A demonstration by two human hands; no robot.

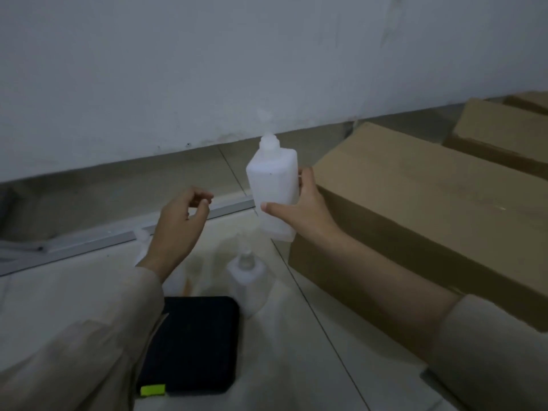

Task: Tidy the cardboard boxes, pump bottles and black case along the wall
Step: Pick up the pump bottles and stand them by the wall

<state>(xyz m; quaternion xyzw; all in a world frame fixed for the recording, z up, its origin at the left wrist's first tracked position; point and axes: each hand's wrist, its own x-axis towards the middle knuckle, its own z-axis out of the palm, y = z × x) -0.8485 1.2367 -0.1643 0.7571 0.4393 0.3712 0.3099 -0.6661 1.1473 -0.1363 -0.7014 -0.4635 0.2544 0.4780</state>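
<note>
Right hand (299,207) is wrapped around a white bottle (271,176), thumb across the front, fingers behind it. Bottle is off the floor, roughly upright with a slight tilt, neck toward the wall (207,69). The top is blurred, so I can't tell if a pump head is on it.

Left hand (181,223) is empty, fingers loosely curled, thumb and forefinger near each other but pinching nothing. It hangs beside the bottle, apart from it.

Status as I read it:
- Big cardboard box (430,209) is on my right, its far end near the wall. Second box (501,134) sits beyond it, a third (530,102) just pokes in at the edge. They run roughly in a row but are angled to the wall, not flush. Possibly placed, possibly untouched. Can't tell.
- Another bottle (247,274) stands on the floor (311,366) in front of me, away from the wall. A third pale one (142,241) seems to sit behind my left wrist, mostly hidden.
- Black case (192,345) lies flat on the floor near my left sleeve, well off the wall, small yellow-green tag at its near corner.
- Metal strip (89,238) lies on the floor between me and the wall.

So: one bottle in hand, not yet put down. Remaining bottles and the case are left to move. I'd call it early to midway.
</note>
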